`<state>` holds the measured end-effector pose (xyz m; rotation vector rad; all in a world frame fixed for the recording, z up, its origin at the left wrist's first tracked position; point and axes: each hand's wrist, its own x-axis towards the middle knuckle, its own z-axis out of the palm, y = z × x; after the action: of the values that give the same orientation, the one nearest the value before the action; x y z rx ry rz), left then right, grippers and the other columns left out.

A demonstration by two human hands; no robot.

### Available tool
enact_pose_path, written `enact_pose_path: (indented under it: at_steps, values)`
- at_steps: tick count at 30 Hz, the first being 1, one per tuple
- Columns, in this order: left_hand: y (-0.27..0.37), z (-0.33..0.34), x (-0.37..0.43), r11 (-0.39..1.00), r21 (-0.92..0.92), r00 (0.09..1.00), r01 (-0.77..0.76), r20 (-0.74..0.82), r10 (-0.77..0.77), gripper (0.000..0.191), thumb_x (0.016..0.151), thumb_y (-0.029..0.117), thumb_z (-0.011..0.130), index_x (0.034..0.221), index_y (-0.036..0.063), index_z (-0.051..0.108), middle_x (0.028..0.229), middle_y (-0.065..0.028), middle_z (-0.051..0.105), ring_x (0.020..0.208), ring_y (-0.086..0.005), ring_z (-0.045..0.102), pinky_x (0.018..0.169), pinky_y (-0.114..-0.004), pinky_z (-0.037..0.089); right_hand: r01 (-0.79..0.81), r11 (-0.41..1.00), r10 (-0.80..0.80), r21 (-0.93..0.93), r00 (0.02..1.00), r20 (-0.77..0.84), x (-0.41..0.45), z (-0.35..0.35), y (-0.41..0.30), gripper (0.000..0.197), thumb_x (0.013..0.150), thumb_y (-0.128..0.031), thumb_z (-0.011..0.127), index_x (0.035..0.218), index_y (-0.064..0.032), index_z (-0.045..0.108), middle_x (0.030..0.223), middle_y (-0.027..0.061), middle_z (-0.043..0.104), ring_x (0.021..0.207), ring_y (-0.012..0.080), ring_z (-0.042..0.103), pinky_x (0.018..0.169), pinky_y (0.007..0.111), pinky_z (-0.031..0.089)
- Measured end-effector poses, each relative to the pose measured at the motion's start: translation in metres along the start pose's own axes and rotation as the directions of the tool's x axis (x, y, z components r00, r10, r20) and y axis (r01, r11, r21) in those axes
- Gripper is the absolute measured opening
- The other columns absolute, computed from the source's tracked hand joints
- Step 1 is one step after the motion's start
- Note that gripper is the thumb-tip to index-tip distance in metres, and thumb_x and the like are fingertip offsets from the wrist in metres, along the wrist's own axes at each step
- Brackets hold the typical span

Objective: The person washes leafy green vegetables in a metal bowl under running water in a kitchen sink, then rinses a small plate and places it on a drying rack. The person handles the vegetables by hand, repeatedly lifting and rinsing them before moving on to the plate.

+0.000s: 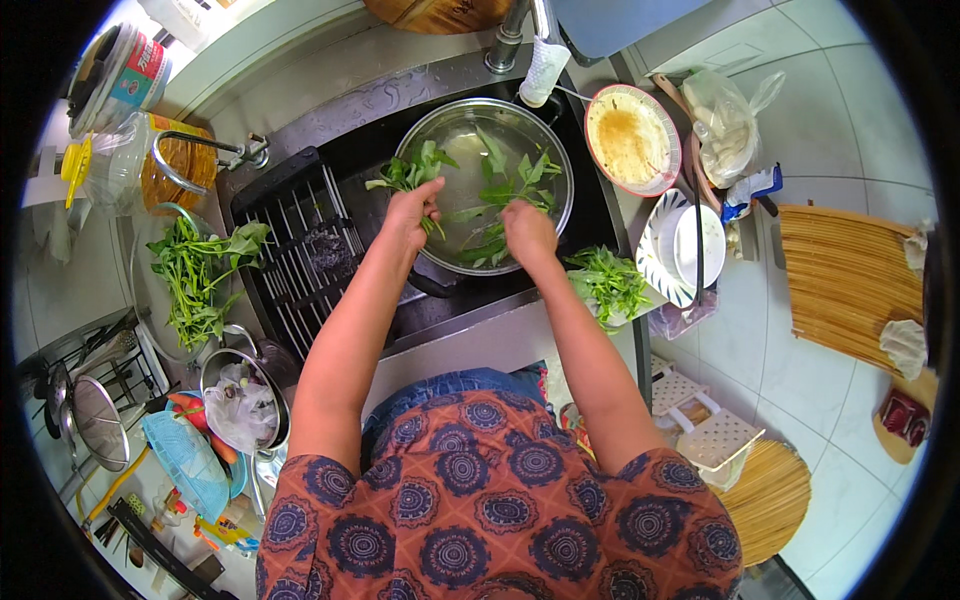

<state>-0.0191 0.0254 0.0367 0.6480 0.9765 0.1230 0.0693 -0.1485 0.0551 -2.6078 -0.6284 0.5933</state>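
Note:
My left hand (414, 211) is closed around a small bunch of leafy greens (420, 163) at the left rim of a wide metal pot (480, 101). The pot stands in the dark sink (375, 296) and holds clear water. Over its right half, my right hand (529, 234) grips other green sprigs (517, 184), whose leaves spread in and above the water. Its fingertips are partly hidden. A pile of greens (609, 281) lies on the counter to the right of the sink. More long-stemmed greens (191, 277) rest on a clear glass dish at the left.
A faucet (546, 67) with a white sleeve overhangs the pot. A slatted rack (300, 240) spans the sink's left side. To the right stand a stained bowl (622, 135) and a white bowl (701, 244). An oil jug (176, 161) and a saucepan (281, 416) flank the left greens.

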Motion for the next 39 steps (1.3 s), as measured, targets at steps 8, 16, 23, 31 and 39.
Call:
enact_pose_path:
  at_steps: [8, 16, 23, 31, 39]
  values:
    - [-0.041, 0.001, 0.015, 0.982, -0.095, 0.986, 0.160, -0.033, -0.164, 0.007, 0.085, 0.012, 0.055, 0.083, 0.0062, 0.051, 0.059, -0.0015, 0.045, 0.047, -0.0123, 0.039, 0.046, -0.029, 0.039, 0.130, 0.861, -0.031, -0.492, 0.978, 0.204, 0.036, 0.013, 0.045, 0.023, 0.084, -0.018, 0.048, 0.088, -0.0035, 0.066, 0.088, 0.0162, 0.066, 0.077, 0.0289, 0.065, 0.065, 0.041, 0.052]
    - [-0.023, 0.000, 0.000, 0.966, 0.100, 0.969, 0.240, 0.040, -0.245, 0.018, 0.089, 0.016, 0.047, 0.099, 0.0024, 0.053, 0.079, -0.0103, 0.062, 0.063, -0.0172, 0.056, 0.057, -0.030, 0.049, -0.442, 0.537, -0.102, 0.719, 0.812, 0.575, 0.025, -0.004, 0.004, 0.029, 0.090, -0.040, 0.048, 0.081, -0.0120, 0.052, 0.058, -0.0051, 0.038, 0.046, 0.0045, 0.035, 0.039, 0.020, 0.028]
    - [-0.017, 0.016, -0.008, 0.976, -0.125, 0.939, 0.177, 0.319, -0.130, 0.031, 0.091, 0.026, 0.045, 0.108, 0.0002, 0.052, 0.096, -0.0137, 0.062, 0.085, -0.0214, 0.060, 0.070, -0.031, 0.048, -0.425, 0.662, -0.089, 0.617, 0.774, 0.627, -0.001, 0.024, -0.014, 0.022, 0.090, -0.032, 0.050, 0.084, -0.0114, 0.054, 0.061, -0.0058, 0.040, 0.047, 0.0038, 0.035, 0.041, 0.019, 0.029]
    - [-0.020, 0.000, 0.001, 0.976, -0.204, 0.994, 0.079, 0.093, -0.061, 0.018, 0.086, 0.015, 0.057, 0.095, 0.0017, 0.050, 0.078, -0.0087, 0.054, 0.069, -0.0215, 0.058, 0.067, -0.038, 0.051, -0.512, 0.473, -0.190, 0.717, 0.736, 0.650, -0.013, 0.030, -0.021, 0.015, 0.090, -0.020, 0.048, 0.089, -0.0061, 0.054, 0.069, -0.0025, 0.045, 0.054, 0.0066, 0.041, 0.046, 0.022, 0.036]
    - [-0.026, 0.004, 0.006, 0.944, -0.320, 0.993, 0.088, 0.100, -0.059, 0.015, 0.090, 0.018, 0.048, 0.090, 0.0032, 0.046, 0.072, -0.0068, 0.049, 0.055, -0.0158, 0.045, 0.066, -0.036, 0.046, -0.447, 0.558, -0.181, 0.699, 0.757, 0.628, -0.012, 0.039, -0.018, 0.014, 0.089, -0.018, 0.046, 0.089, -0.0056, 0.052, 0.069, -0.0016, 0.045, 0.050, 0.0067, 0.039, 0.043, 0.021, 0.036]
